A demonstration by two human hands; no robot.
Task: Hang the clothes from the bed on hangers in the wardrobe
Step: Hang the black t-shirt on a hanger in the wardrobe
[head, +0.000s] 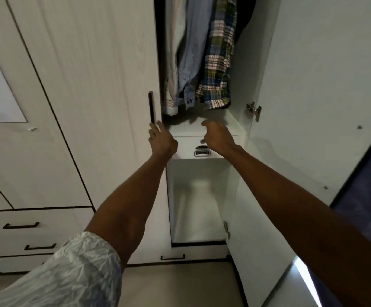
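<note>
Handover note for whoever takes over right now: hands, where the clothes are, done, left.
Left hand: open, fingers spread by the lower end of the dark door handle; contact unclear.
Right hand: empty, fingers loosely curled, in front of the inner drawer.
Wardrobe open; plaid shirt, blue shirt and a pale garment hang inside.
Done: those three hung.
Left: bed not in view, so cannot tell what remains.

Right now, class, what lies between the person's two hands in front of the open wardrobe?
In the head view, only the white inner drawer unit's top edge shows between the left hand and right hand; neither holds anything.
</note>
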